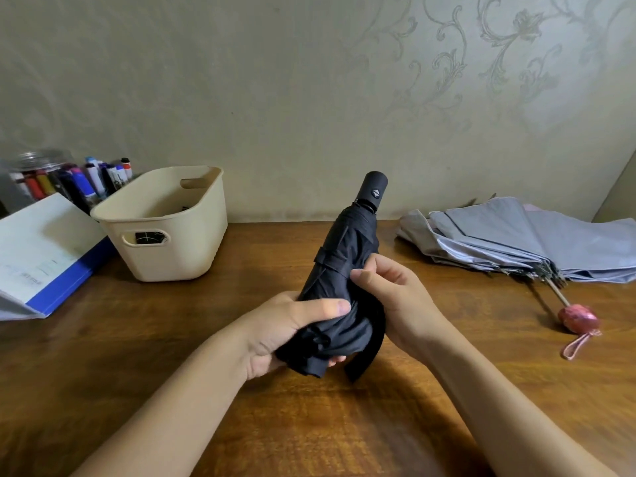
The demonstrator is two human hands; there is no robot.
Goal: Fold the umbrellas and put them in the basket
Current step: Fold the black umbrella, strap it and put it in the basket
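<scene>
A black umbrella (347, 270), a cream basket (165, 228), a pale grey umbrella (537, 242) with pink handle (578, 319), brown wooden table (172, 339), beige scroll-patterned wallpaper (481, 63).

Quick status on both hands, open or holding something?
Left hand: grips the black umbrella low on its bundled canopy.
Right hand: fingers curled on the same umbrella's canopy, a bit higher.

Most of the fingers (339, 360) of my left hand (275, 325) are hidden behind the black umbrella (344, 263). The grey umbrella (516, 242) runs off the right edge. Something dark inside the basket (165, 261) shows only through its handle slot; I cannot tell what it is.
</scene>
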